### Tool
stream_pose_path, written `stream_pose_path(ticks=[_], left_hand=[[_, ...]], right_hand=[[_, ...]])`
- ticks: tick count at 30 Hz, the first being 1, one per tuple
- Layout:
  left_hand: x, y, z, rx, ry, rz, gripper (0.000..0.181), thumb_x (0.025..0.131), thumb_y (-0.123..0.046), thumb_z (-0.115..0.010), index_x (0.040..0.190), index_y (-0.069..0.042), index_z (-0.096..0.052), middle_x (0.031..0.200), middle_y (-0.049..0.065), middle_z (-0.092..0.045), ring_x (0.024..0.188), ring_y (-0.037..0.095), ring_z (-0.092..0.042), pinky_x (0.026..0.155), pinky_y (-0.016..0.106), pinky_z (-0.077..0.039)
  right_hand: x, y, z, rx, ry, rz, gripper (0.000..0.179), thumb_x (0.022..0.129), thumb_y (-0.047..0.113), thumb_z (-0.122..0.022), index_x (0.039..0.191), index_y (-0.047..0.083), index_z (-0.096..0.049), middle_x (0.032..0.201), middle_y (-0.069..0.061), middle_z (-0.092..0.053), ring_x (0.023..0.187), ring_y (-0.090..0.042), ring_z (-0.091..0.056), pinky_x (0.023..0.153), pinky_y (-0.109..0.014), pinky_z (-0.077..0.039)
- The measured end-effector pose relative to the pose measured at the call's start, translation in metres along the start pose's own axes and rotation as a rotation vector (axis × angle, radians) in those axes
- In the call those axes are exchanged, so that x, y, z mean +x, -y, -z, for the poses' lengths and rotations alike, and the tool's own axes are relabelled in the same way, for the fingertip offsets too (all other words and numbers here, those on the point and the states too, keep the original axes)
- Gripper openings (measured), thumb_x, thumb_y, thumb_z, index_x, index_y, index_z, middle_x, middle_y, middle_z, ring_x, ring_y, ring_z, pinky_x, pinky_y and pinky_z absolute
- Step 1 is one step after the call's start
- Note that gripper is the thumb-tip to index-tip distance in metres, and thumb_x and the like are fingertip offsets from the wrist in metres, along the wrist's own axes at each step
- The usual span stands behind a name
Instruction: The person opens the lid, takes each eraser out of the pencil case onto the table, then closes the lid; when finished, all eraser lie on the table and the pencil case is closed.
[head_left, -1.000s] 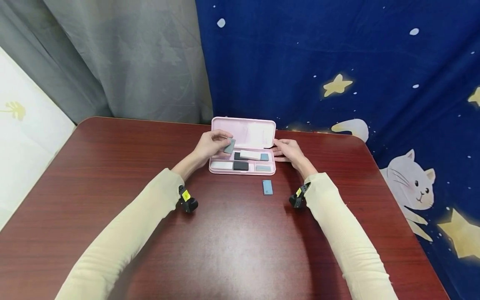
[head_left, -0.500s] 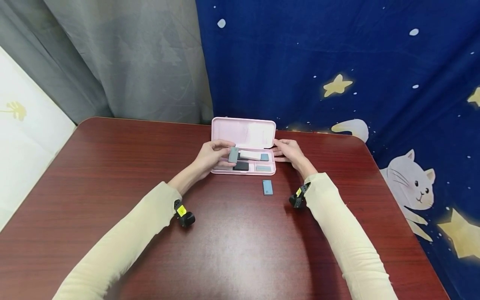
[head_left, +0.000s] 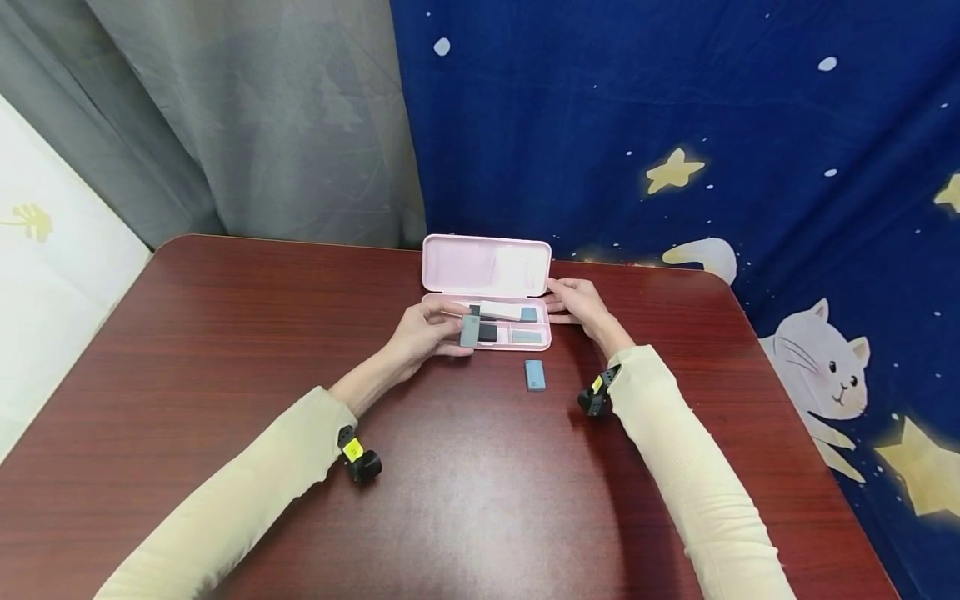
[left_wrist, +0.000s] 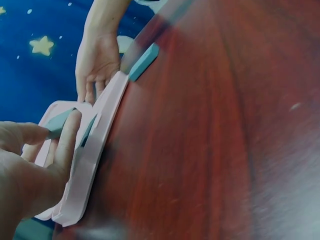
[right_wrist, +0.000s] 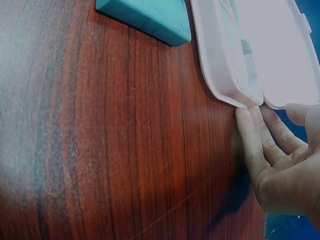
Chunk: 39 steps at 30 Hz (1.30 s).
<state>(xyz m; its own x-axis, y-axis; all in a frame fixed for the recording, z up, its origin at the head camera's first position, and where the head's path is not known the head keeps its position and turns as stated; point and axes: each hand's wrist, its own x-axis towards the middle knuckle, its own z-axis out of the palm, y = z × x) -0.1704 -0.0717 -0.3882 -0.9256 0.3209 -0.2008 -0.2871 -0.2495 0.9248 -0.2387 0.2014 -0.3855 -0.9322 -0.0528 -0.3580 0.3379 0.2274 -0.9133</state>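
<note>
a grey-green block [head_left: 469, 331] was gripped by the left hand [head_left: 420, 337], pinched between thumb and fingers, and was held at the front edge of an open pink case [head_left: 502, 347], left of its middle; whether the case was touched by it could not be told. the case's right end was touched by the fingertips of the right hand [head_left: 576, 300], whose fingers were held nearly straight. the lid [head_left: 486, 265] was tipped back. in the rear compartment, a dark block [head_left: 475, 310] was overlapped by a white block [head_left: 500, 311], and a blue block [head_left: 529, 314] was set at the right. in front, a black block [head_left: 488, 332] and a pale blue block [head_left: 527, 337] were parted by a divider. 1 loose block [head_left: 535, 375], also blue, was laid on the reddish-brown table [head_left: 450, 500], near the front right corner.
</note>
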Motion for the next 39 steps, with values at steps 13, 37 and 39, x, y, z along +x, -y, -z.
stream_pose_path(ticks=[13,37,39], left_hand=[[-0.021,0.014,-0.031,0.027,-0.003,0.044,0.027,0.091,0.012,-0.054,0.118,0.014,-0.056,0.091,0.013,-0.057,0.077,0.019,-0.062,0.073,0.043,-0.058],[-0.02,0.044,-0.072,0.227,-0.177,-0.011,0.018,0.082,0.012,-0.065,0.099,0.008,-0.066,0.081,0.014,-0.062,0.073,0.032,-0.069,0.058,0.034,-0.059],[-0.019,0.043,-0.073,0.296,-0.169,-0.035,0.016,0.082,0.011,-0.066,0.097,0.007,-0.066,0.079,0.013,-0.063,0.069,0.03,-0.069,0.056,0.033,-0.059]], right_hand=[[0.001,-0.001,0.0,-0.007,-0.007,0.013,0.043,0.102,0.025,-0.048,0.131,-0.006,-0.049,0.096,-0.013,-0.064,0.074,-0.011,-0.065,0.072,-0.03,-0.059],[0.002,-0.001,0.001,-0.034,-0.008,-0.003,0.044,0.102,0.028,-0.049,0.132,-0.004,-0.05,0.103,-0.017,-0.065,0.077,-0.012,-0.065,0.074,-0.031,-0.058],[0.002,-0.001,0.0,-0.035,-0.007,0.001,0.043,0.102,0.028,-0.049,0.132,-0.004,-0.05,0.103,-0.017,-0.064,0.077,-0.012,-0.065,0.073,-0.032,-0.058]])
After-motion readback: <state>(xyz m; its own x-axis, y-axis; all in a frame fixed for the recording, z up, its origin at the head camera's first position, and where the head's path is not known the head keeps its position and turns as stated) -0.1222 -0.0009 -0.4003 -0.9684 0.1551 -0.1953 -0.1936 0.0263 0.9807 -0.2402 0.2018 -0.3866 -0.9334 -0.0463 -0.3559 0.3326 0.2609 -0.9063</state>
